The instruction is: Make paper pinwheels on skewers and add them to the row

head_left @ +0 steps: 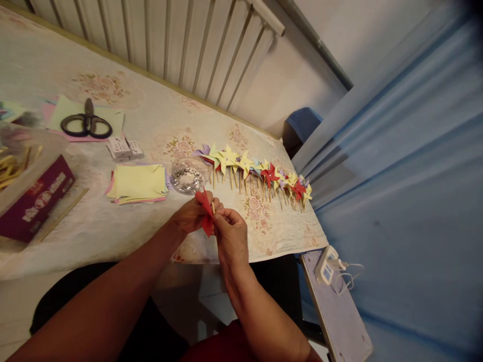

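Note:
My left hand [190, 215] is closed on a red paper pinwheel [206, 213] above the table's front edge. Beside it, my right hand [232, 231] pinches a short pale wooden stick [213, 208] that touches the back of the red paper. My fingers hide the point where stick and paper meet. Just beyond my hands, a clear round dish [187, 177] holds many small metal pins. A long row of finished paper pinwheels [245, 163] on sticks, in yellow, red, purple and blue, lies to the right of the dish.
Left of the dish lie a stack of coloured paper [139, 182], small white boxes [124, 148] and black-handled scissors [87, 123] on more sheets. A purple-fronted box [37, 198] with sticks stands far left. A power strip [327, 265] rests on a low bench [339, 311].

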### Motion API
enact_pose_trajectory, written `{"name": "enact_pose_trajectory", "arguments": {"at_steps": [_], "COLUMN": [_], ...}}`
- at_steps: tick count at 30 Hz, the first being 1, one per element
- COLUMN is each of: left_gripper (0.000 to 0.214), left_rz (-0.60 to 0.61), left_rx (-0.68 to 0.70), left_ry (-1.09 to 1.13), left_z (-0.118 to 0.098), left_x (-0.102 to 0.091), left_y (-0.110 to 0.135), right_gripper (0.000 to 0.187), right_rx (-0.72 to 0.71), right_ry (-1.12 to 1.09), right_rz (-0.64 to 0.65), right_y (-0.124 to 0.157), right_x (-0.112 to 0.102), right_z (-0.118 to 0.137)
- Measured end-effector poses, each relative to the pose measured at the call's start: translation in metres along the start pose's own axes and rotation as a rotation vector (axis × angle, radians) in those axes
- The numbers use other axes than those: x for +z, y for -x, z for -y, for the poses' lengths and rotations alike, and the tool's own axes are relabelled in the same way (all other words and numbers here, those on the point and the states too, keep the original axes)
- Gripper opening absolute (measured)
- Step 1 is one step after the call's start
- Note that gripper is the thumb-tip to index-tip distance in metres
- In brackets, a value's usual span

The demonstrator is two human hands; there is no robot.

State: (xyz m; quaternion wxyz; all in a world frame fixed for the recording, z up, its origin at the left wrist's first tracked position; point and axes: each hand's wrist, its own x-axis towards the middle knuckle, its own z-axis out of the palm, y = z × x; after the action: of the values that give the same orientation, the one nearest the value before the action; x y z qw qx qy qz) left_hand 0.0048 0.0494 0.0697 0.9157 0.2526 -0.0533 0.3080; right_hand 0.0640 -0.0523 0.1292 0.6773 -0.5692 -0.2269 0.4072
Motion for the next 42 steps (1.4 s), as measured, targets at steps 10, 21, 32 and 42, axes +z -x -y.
{"name": "enact_pose_trajectory", "arguments": {"at_steps": [10,21,32,42], "left_gripper": [0.03,0.037,0.033,0.034], "left_rz": [-0.023,-0.071,-0.046,-0.037], "left_rx": [0.009,-0.026,0.007,-0.004], "left_ry": [0.002,-0.01,-0.046,-0.068], "left_z": [-0.0012,-0.0021,-0.0016,0.0004], "left_x": [0.0051,0.006,0.0019,-0.0025], "left_y": [-0.0008,-0.0007,-0.0015,-0.0022], "right_gripper": [0.017,0.018,0.014,0.013], "right_rx": [-0.002,-0.021,-0.045,-0.074], "right_ry": [-0.016,-0.001,0.005,0.058], "right_rz": [0.01,0.005,0.007,-0.004], "right_y": [0.0004,-0.0006,-0.0018,-0.006], "right_x": [0.0,0.0007,-0.0007,-0.0029], "right_z": [-0.0001,0.0002,0.0024,-0.0005]}}
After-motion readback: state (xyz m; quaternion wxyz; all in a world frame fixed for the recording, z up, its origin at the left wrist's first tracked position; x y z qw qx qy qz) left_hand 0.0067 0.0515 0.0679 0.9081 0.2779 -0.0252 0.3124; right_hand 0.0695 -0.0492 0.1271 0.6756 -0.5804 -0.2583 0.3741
